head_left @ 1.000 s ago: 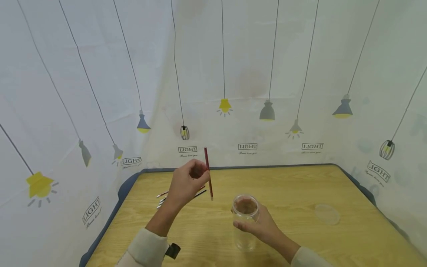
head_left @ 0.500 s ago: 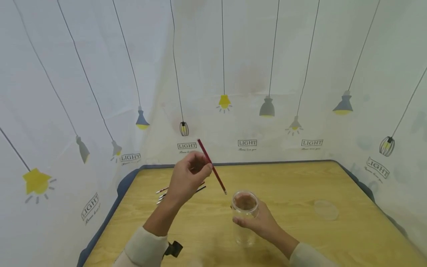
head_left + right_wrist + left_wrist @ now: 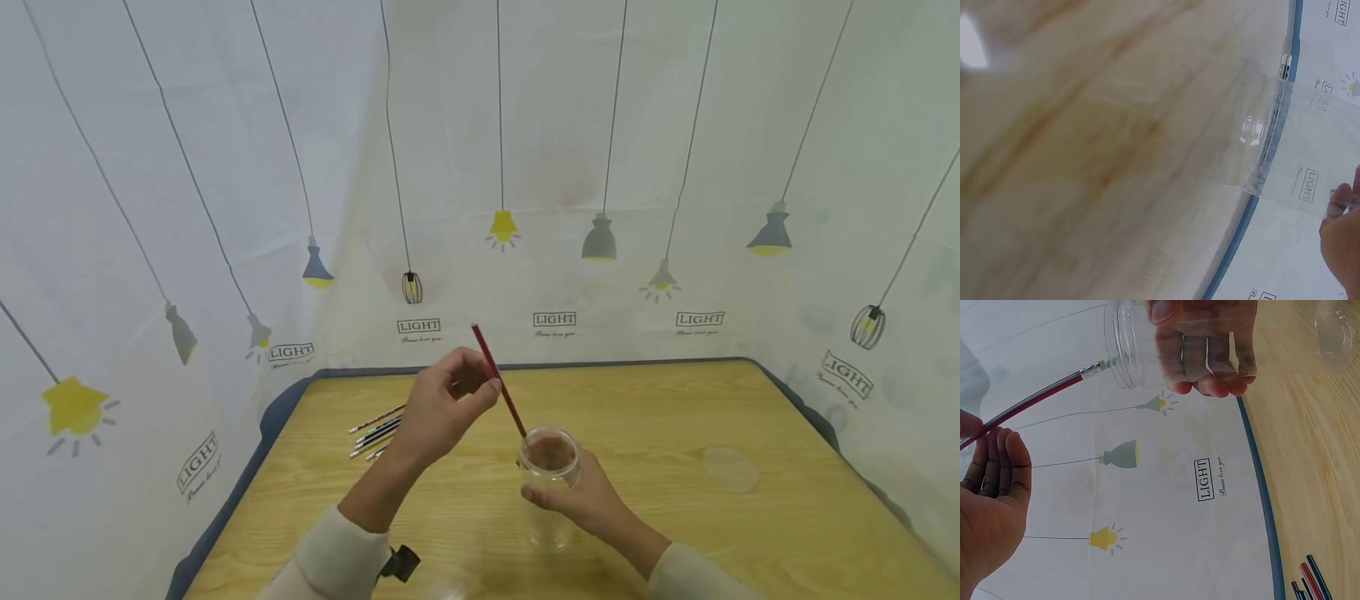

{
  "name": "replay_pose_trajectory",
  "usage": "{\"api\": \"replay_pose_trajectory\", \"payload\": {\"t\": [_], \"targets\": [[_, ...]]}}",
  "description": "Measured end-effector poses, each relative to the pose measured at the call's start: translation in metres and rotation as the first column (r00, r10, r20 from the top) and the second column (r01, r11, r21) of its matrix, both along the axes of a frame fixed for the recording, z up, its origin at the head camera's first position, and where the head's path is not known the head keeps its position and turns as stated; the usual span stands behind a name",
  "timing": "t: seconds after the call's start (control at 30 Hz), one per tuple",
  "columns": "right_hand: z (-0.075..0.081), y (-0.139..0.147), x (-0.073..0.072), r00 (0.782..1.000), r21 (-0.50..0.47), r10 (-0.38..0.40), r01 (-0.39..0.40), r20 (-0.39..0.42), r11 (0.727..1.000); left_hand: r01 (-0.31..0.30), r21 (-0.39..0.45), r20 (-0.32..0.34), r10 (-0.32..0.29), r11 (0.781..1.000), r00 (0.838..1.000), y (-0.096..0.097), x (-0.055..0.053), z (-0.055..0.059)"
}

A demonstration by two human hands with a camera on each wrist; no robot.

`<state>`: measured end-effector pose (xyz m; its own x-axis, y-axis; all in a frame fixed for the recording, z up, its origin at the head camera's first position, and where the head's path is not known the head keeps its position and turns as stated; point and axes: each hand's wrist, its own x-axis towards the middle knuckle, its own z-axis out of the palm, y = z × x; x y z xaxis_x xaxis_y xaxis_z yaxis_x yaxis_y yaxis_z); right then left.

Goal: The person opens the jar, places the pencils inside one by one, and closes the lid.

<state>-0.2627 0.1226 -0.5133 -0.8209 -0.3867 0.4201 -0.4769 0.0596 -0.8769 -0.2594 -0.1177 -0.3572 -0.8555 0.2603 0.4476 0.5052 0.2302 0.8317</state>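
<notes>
My left hand [image 3: 446, 408] pinches a red pencil [image 3: 495, 375] between thumb and fingers. The pencil slants down to the right, its eraser end right at the rim of a clear jar [image 3: 550, 533]. In the left wrist view, the metal band and eraser of the pencil [image 3: 1054, 389] point into the mouth of the jar [image 3: 1124, 347]. My right hand [image 3: 592, 504] grips the jar around its side, just below the rim. The jar stands uncapped with its mouth up, and the fingers behind show through its wall.
Several pencils [image 3: 377, 431] lie in a loose bunch on the wooden table [image 3: 645, 417], left of the jar and partly behind my left forearm. A clear round lid [image 3: 730, 469] lies flat at the right. A lamp-printed white curtain [image 3: 637, 292] surrounds the table's far edge and sides.
My left hand has moved right with the pencil, which has tipped from near upright to a slant, bringing its eraser end to the jar's rim. The right hand holds the jar almost still.
</notes>
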Motion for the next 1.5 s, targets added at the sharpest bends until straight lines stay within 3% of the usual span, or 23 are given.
{"api": "replay_pose_trajectory", "payload": {"t": [0.43,0.87,1.0,1.17,1.5], "targets": [[-0.001,0.001,0.0,0.999,0.014,-0.02,0.02,0.03,1.0,0.051,-0.089,-0.02,-0.053,0.995,0.998,0.001,-0.006,-0.003],[-0.004,0.0,-0.001,1.0,0.004,-0.009,0.009,0.001,1.0,0.079,-0.166,-0.011,-0.082,0.983,0.997,0.004,-0.004,-0.002],[-0.003,0.001,-0.001,1.0,0.019,-0.011,0.01,0.01,1.0,0.049,-0.148,-0.084,-0.061,0.988,0.995,0.0,-0.009,0.0],[-0.001,0.002,0.001,0.998,0.036,-0.036,0.034,0.061,0.999,0.006,-0.088,-0.2,-0.023,0.996,0.979,-0.008,-0.016,0.003],[-0.002,0.002,0.001,0.995,0.037,-0.035,0.031,0.093,0.999,-0.016,-0.083,-0.202,-0.001,0.996,0.979,-0.011,-0.018,0.002]]}}
